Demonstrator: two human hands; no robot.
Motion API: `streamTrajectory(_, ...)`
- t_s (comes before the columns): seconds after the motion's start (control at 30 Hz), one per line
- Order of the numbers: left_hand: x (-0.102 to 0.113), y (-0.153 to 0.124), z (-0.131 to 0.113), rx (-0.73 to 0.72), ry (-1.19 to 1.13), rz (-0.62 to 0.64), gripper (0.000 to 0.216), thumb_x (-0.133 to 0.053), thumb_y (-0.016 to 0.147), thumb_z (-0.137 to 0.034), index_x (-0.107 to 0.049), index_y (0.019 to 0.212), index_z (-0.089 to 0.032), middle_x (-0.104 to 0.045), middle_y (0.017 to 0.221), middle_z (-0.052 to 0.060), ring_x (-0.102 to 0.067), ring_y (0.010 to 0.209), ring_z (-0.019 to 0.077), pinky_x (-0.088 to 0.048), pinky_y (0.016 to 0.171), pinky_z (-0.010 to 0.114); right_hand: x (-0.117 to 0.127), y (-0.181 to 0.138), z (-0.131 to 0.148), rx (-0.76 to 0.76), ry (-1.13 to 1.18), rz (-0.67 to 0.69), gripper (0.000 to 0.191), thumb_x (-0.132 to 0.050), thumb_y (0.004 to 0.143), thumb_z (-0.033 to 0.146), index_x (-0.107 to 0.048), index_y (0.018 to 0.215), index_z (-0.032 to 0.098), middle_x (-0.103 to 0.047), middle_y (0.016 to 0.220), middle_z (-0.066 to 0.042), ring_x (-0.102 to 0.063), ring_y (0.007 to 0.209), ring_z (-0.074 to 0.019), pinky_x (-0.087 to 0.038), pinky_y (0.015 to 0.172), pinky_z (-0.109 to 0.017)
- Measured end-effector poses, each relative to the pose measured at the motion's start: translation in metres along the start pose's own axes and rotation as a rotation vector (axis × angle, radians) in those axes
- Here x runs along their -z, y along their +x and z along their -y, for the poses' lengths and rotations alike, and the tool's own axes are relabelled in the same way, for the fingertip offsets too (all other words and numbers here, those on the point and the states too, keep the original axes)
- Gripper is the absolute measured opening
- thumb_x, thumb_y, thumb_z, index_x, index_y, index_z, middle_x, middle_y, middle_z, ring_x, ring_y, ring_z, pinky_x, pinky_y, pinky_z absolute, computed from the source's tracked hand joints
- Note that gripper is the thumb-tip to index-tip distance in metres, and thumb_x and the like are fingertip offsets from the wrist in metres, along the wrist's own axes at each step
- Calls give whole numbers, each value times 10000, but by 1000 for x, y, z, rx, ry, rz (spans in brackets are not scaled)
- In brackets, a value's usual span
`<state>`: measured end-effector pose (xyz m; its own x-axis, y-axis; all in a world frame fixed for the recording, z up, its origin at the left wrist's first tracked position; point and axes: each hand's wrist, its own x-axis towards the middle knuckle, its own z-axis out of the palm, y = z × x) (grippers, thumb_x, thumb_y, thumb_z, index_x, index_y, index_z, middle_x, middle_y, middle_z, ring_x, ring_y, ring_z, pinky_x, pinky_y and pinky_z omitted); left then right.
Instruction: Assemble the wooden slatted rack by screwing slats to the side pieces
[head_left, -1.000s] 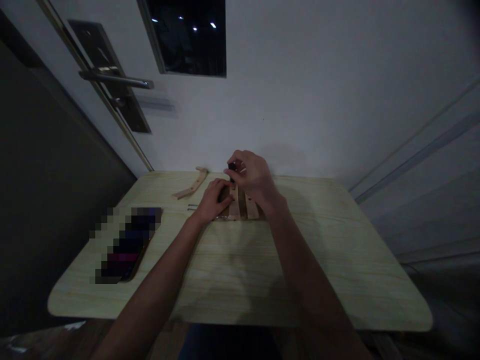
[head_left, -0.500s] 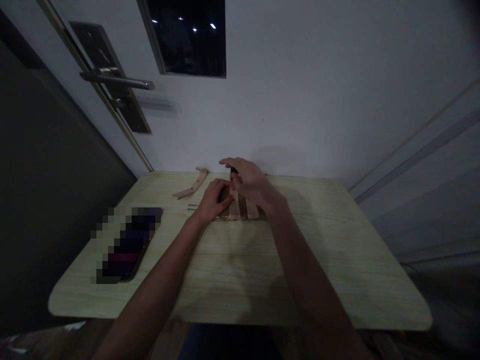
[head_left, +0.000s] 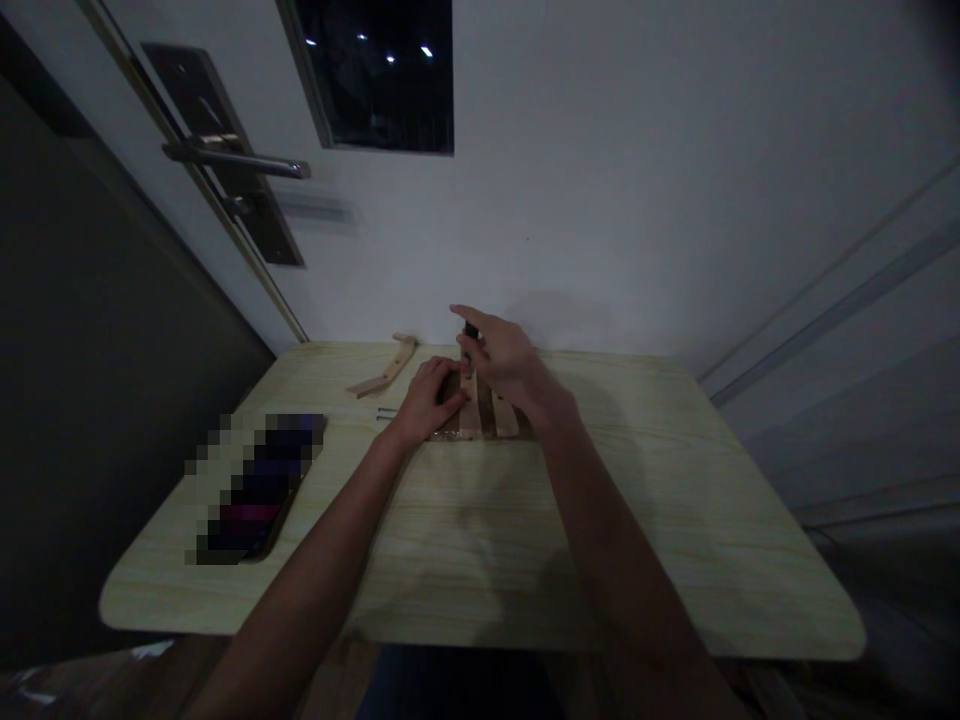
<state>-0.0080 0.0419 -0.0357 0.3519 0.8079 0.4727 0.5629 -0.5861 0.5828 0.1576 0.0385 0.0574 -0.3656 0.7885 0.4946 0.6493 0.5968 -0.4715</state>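
Observation:
My right hand is held over the work, its thumb and fingers around the black handle of what looks like a screwdriver. The tool stands nearly upright, its lower end over a pale wooden strip. My left hand rests low beside it, with thumb and forefinger pressed against that strip. A second wooden strip lies to the right, partly under my right wrist. Beneath both strips is a brown piece with a shiny clear edge; my hands hide much of it.
A bent wooden piece with holes lies at the back left of the table. Thin metal screws or pins are left of my left hand. A phone lies front left. A white door with a handle stands behind.
My right hand has risen slightly and its fingers have loosened around the tool, showing more of the handle and the strip below. My left hand has stayed in place.

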Motion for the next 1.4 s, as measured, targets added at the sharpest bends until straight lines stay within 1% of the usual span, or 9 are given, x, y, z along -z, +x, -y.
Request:
streamTrajectory(0.1,0,0,0,5,-2,4,296,-559,849,-341,-583,1093,-176,-600,1133,106,-535,1087,275,-424,993,456,1,2,0,52,10,43,510,-379,901,101,-536,1383,160,-667,1250,-115,-615,1125,-208,-468,1021,-392)
streamTrajectory(0.2,0,0,1,-2,-6,0,288,-557,848,-342,-582,1083,-178,-600,1130,106,-533,1086,271,-423,990,455,2,1,1,87,6,52,492,-373,889,87,-571,1337,119,-662,1266,-133,-609,1143,-212,-455,1048,-395)
streamTrajectory(0.43,0,0,1,4,1,10,300,-564,834,-314,-573,1109,-195,-598,1165,100,-528,1109,271,-428,999,461,7,0,7,32,72,16,409,-422,892,107,-593,1253,194,-713,1035,-56,-643,933,-180,-490,886,-319)
streamTrajectory(0.6,1,0,-1,17,-9,8,284,-570,840,-306,-575,1102,-197,-593,1165,95,-530,1115,261,-423,1019,455,4,2,5,-15,77,-44,204,-546,883,161,-659,1044,215,-720,967,-27,-642,837,-162,-488,782,-286)
streamTrajectory(0.77,0,0,0,1,-16,-7,276,-568,844,-312,-573,1096,-197,-596,1152,91,-531,1109,269,-424,1008,454,2,2,6,-86,24,-143,48,-676,834,220,-676,877,199,-703,782,-14,-632,740,-157,-459,715,-280)
streamTrajectory(0.9,-1,0,1,5,-8,-3,292,-569,847,-342,-573,1098,-194,-590,1154,93,-528,1110,275,-419,1004,452,1,3,7,-158,3,-165,137,-738,797,291,-660,825,182,-667,698,-4,-601,650,-144,-416,649,-270)
streamTrajectory(1.07,-1,0,1,13,-2,1,286,-571,850,-355,-576,1091,-202,-590,1139,81,-527,1099,265,-421,1004,438,-5,3,3,-142,-28,-187,203,-717,817,349,-617,842,175,-674,789,-34,-603,716,-160,-415,675,-277)
streamTrajectory(1.23,-1,-1,1,0,-10,-7,310,-573,854,-360,-581,1114,-192,-588,1135,87,-523,1090,264,-423,989,428,-5,4,2,-69,-120,-104,179,-625,881,251,-599,1040,174,-684,877,-58,-606,780,-182,-421,723,-293)
streamTrajectory(1.4,-5,0,6,-4,-6,-18,313,-579,851,-359,-579,1124,-205,-595,1130,78,-529,1095,261,-423,993,427,6,3,8,-11,-234,104,276,-464,913,120,-603,1146,168,-666,1062,-109,-612,908,-201,-441,791,-309)
